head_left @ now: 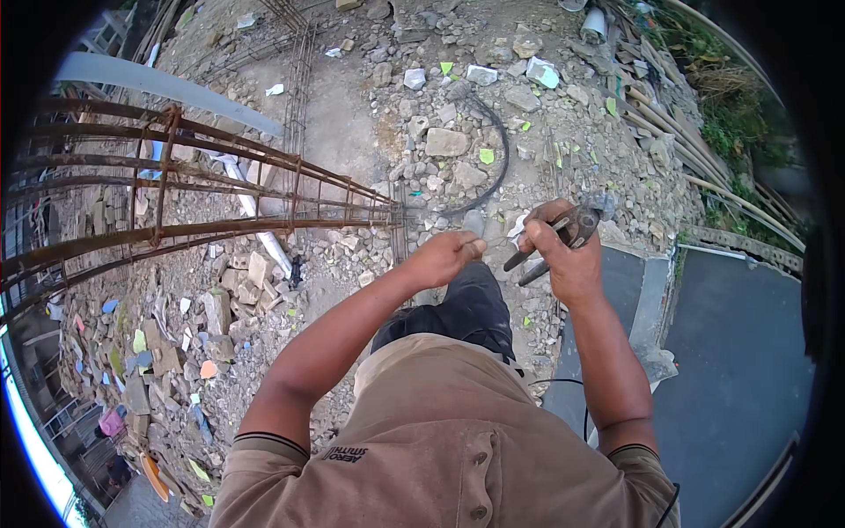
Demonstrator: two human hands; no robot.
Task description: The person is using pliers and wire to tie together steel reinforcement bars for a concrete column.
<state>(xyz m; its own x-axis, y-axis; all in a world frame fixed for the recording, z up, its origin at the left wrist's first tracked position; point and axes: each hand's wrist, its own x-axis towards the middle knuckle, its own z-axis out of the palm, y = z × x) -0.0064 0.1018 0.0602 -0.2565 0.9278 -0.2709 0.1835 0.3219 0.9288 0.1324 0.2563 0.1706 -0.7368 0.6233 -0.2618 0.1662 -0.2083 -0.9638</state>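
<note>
My right hand (576, 264) is closed around a pair of dark metal pincers (582, 225), whose two handles point down and to the left. Fingers curled together, my left hand (444, 259) is held in front of my body, a little apart from the pincers. Whatever those fingers pinch, if anything, is too small to make out. Just past the left hand lies the near end of a long cage of rusty rebar (198, 228), which runs off to the left. A small white scrap (519, 231) shows beside my right fingertips.
Broken stones and concrete rubble (447, 143) cover the ground, with a curved black hose (504, 150) across it. At the right are large dark grey panels (735, 339) and bamboo poles (660, 123). A white pipe (275, 253) lies under the rebar.
</note>
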